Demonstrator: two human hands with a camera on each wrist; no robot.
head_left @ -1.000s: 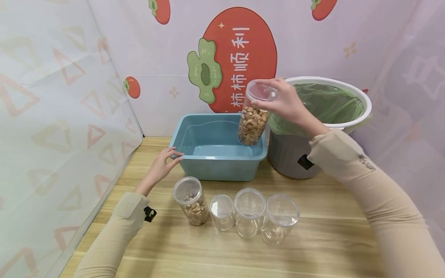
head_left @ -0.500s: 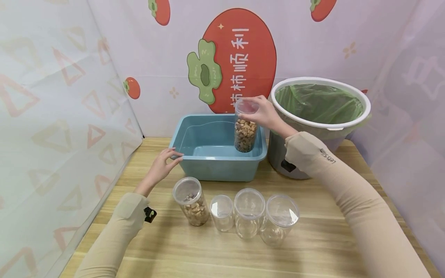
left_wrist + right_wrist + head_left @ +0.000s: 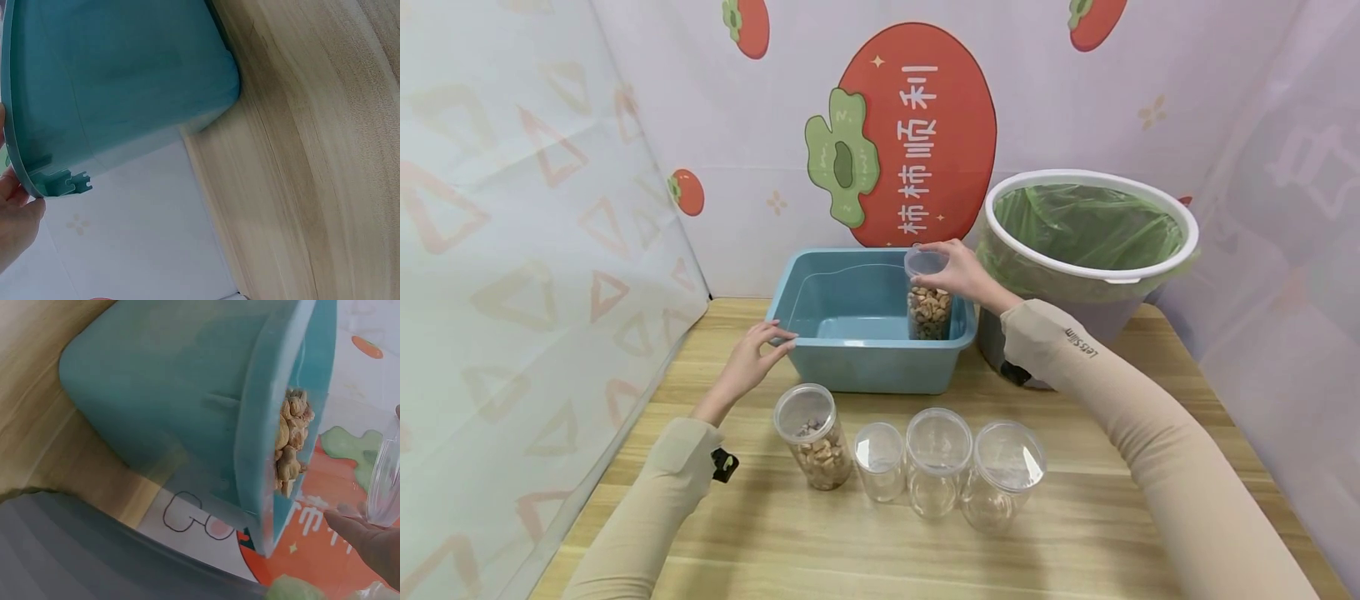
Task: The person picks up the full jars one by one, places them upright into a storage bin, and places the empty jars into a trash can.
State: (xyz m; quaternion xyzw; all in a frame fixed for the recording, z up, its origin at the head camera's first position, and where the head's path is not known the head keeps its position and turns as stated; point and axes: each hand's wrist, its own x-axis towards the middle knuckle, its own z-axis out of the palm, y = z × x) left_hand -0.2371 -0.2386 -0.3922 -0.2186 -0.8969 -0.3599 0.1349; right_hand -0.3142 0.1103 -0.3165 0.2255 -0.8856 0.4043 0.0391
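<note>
My right hand grips a clear lidded jar of cashews near its top. The jar stands upright inside the right end of the blue plastic basin, its lower part hidden behind the front wall. In the right wrist view, cashews show just above the basin's rim, and fingers touch the jar's lid. At the basin's left front corner, my left hand pinches the rim with thumb and fingers. The left wrist view shows that hand at the rim's edge.
In front of the basin stand another jar of cashews and three jars without visible contents: a small one and two larger ones, a middle jar and a right-hand jar. A grey bin with a green liner stands right.
The right hand has carried the cashew jar left and down, from above the basin's right side to inside it. The left hand has stayed at the rim.
</note>
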